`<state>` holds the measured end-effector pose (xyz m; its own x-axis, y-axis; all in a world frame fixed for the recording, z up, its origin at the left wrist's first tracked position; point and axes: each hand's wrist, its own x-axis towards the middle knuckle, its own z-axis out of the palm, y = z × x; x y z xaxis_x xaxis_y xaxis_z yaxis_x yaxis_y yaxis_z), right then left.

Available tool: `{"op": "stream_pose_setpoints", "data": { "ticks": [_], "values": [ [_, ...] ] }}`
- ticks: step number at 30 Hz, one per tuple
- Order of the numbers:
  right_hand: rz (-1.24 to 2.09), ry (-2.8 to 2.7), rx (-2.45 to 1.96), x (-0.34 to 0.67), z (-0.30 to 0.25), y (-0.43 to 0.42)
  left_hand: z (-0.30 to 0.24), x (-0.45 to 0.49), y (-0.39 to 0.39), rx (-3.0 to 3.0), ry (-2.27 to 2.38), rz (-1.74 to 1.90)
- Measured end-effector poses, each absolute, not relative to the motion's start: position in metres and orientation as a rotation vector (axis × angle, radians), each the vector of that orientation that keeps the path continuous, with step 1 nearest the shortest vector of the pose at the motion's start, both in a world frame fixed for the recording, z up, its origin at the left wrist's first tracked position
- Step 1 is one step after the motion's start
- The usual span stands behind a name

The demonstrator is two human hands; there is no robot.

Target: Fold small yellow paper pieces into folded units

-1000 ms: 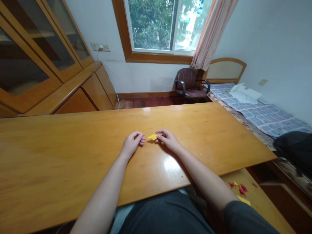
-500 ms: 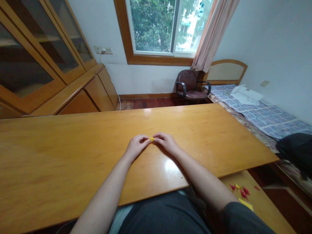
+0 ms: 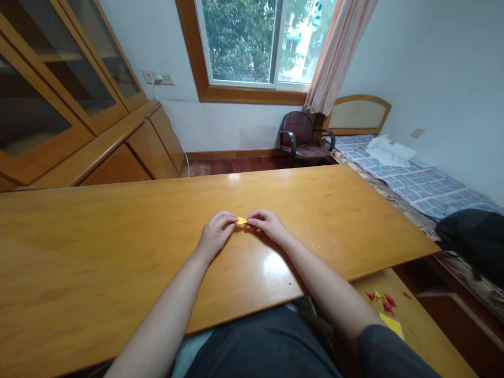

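Left hand [image 3: 216, 234] and right hand [image 3: 271, 228] are pinching opposite ends of a folded yellow paper [image 3: 241, 221], between near and far edges of the counter [image 3: 118, 252].

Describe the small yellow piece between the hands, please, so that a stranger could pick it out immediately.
Find the long wooden table across the view. Over it, the left hand and right hand are close together, with the small yellow piece between them. Unlike the other small yellow piece, lying beside red pieces on the lower surface at right, this one is held.
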<state>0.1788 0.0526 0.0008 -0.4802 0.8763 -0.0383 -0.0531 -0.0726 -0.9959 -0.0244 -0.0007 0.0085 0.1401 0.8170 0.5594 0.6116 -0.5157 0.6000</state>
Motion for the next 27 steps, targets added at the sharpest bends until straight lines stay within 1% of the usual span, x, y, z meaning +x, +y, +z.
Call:
{"op": "stream_pose_setpoints", "data": {
  "ticks": [4, 13, 17, 21, 27],
  "values": [
    [1.623, -1.468, -0.904, 0.1785, -0.0035, 0.0536, 0.0087, -0.0226, -0.0016, 2.082, 1.450, 1.303],
    [1.504, -1.514, -0.925, 0.1768, -0.0028, 0.0521, 0.0033, -0.0230, -0.0009, 1.534, 1.402, 1.238],
    [1.395, -1.618, -0.978, 0.1754, -0.0003, 0.0495, 0.0044, -0.0244, 0.0005, 1.491, 1.358, 1.123],
    [1.369, -1.644, -0.985, 0.1752, -0.0007, 0.0483, 0.0079, -0.0231, 0.0002, 1.385, 1.290, 1.099],
    [1.310, -1.742, -0.990, 0.1756, -0.0015, 0.0473, 0.0105, -0.0172, 0.0007, 1.575, 1.428, 0.983]
  ]
}}
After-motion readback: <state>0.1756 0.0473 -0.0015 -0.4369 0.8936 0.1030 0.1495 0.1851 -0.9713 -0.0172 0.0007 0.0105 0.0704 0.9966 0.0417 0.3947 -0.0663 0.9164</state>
